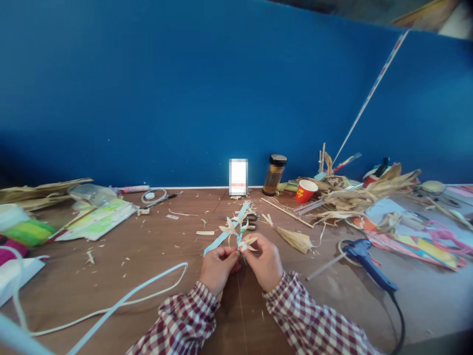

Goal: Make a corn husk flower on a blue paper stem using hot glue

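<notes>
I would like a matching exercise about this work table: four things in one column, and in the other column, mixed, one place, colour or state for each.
Things
1. flower-like piece
2. glue gun
3. cup
4. jar

Descriptions
A. red outside, pale inside
B. closed with a black lid
C. held between the left hand and right hand
D. blue, with a dark cord

Right pairs: 1-C, 2-D, 3-A, 4-B
</notes>
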